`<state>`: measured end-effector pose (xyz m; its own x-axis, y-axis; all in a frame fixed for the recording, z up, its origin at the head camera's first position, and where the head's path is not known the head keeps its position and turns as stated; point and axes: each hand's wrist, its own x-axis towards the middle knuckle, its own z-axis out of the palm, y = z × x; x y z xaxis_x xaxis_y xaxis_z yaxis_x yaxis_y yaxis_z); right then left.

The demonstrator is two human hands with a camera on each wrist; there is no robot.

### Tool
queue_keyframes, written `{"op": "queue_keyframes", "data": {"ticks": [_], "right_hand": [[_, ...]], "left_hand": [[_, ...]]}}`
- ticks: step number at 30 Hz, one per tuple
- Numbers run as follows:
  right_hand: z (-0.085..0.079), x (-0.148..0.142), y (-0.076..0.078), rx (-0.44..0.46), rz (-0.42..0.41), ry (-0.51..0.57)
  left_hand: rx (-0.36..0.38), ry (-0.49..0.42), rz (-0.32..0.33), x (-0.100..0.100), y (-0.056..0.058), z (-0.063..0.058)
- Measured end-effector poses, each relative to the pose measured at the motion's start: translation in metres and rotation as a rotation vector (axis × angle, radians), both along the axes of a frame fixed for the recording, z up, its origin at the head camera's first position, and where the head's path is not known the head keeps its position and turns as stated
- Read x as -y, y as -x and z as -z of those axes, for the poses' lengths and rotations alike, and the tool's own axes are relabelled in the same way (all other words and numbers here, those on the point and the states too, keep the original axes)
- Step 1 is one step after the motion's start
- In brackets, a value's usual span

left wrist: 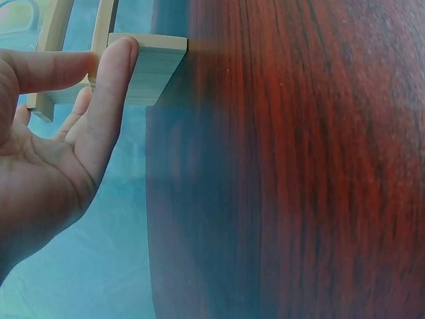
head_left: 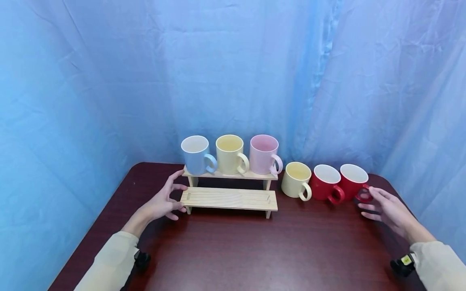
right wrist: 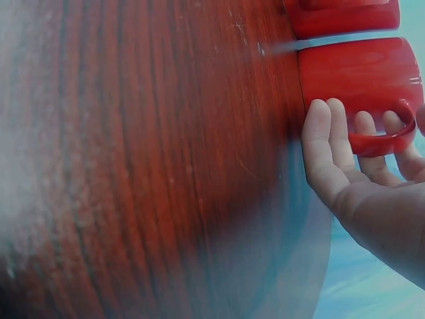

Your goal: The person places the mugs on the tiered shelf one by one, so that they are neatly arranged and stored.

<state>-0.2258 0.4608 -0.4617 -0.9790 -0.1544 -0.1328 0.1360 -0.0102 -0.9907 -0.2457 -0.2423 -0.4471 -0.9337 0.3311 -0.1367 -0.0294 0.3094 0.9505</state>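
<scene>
My R hand (head_left: 389,208) grips the handle (right wrist: 375,145) of a red, white-lined, cylindrical mug (head_left: 348,187), the farthest mug to the R of the two-tier pale wooden rack (head_left: 229,199). That mug stands upright on the dark reddish-brown wood-grain surface (head_left: 233,250), well apart from the rack. In the R wrist view my thumb is mostly cut off, but fingers show thru the handle's loop.

My L hand (head_left: 162,204) is at the rack's L end, fingers spread & loosely bent; fingertips touch the wood there, w/o closing round it.

Nearer the rack on the same R side: a 2nd red mug w/ white inside (head_left: 322,189), a small gap btwn it & the one I've got; then a pale yellow cylindrical mug (head_left: 292,184), just beside the rack's R end. Both upright.

On the rack's upper tier, L to R: a light-blue mug w/ white inside (head_left: 195,162), another pale yellow mug (head_left: 226,161), a pink mug (head_left: 259,161). All upright, handles angled R & toward me. Behind the rack hangs a light-blue fabric curtain (head_left: 233,81).
</scene>
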Motion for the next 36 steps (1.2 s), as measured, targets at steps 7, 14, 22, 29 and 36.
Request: {"op": "queue_keyframes", "data": {"ticks": [7, 14, 22, 29, 36], "right_hand": [[-0.002, 0.002, 0.001, 0.016, 0.013, -0.025], [-0.003, 0.008, -0.002, -0.026, -0.043, -0.063], [-0.002, 0.013, -0.006, -0.081, -0.029, -0.035], [-0.021, 0.019, -0.01, -0.162, -0.066, 0.141], [-0.067, 0.033, -0.02, -0.252, -0.124, 0.2]], "left_hand": [[-0.004, -0.002, 0.012, 0.0, 0.001, -0.001], [-0.018, 0.005, 0.017, -0.001, 0.002, -0.002], [-0.009, 0.008, 0.016, -0.003, 0.001, -0.005], [-0.009, 0.016, 0.013, -0.002, 0.002, -0.004], [-0.009, 0.014, 0.015, 0.0, 0.001, -0.003]]}}
